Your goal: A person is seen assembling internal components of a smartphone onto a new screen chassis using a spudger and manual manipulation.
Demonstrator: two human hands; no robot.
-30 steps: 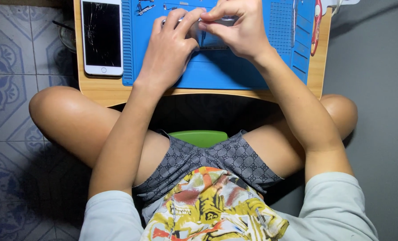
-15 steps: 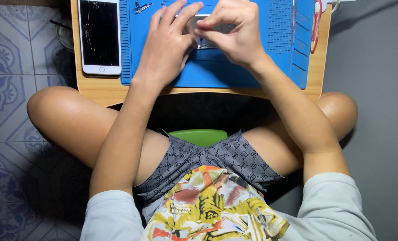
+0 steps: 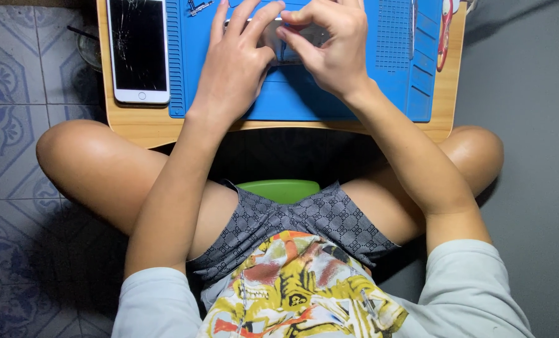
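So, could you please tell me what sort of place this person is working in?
Probably a home phone-repair spot on the floor: a low wooden table stands on patterned floor tiles and carries a blue repair mat and a white phone with a cracked screen. Both hands, left and right, work a small device.

small grey device point(image 3: 292, 39) flat on blue mat point(image 3: 329, 103)

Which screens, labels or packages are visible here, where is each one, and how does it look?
Phone: lies on the wooden table, left of the blue mat; white rectangular body, dark cracked screen, switched off.
Small device: on the mat, under the left hand and right hand; mostly hidden, greyish.
No packages or labels can be made out.
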